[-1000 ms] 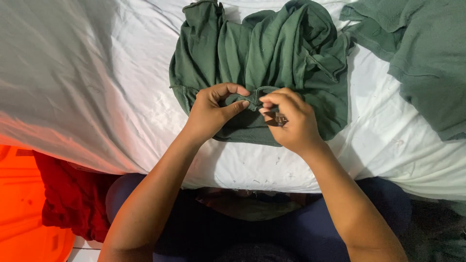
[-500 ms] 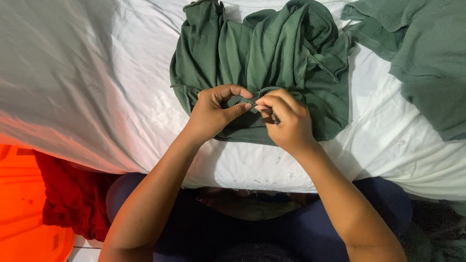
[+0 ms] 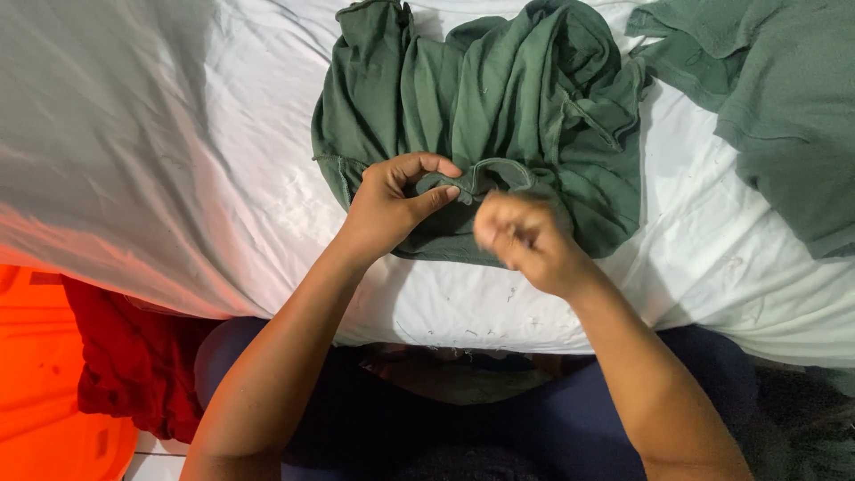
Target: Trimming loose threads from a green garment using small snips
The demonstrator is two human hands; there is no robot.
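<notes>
Bed: a white sheet (image 3: 178, 178) covers the mattress and fills most of the view, creased and lit warm along its near edge.
Green garment: a dark green knit garment (image 3: 499, 116) lies bunched on the sheet at the top centre, its folds running towards the person and a hemmed edge rolled up at its near side.
Second garment: another green garment (image 3: 775, 116) lies spread at the top right on the sheet, close beside the bunched one.
Orange container: an orange plastic container (image 3: 40, 374) sits low at the left, below the bed's edge.
Red cloth: a red cloth (image 3: 134, 365) hangs just beside the orange container, under the sheet's edge.
Left hand: the left hand (image 3: 392, 200) rests on the bunched garment's near edge, thumb and forefinger pinched together on the rolled hem.
Right hand: the right hand (image 3: 525, 236) is blurred, curled into a loose fist just beside the hem and over the garment; whether it grips anything cannot be told.
</notes>
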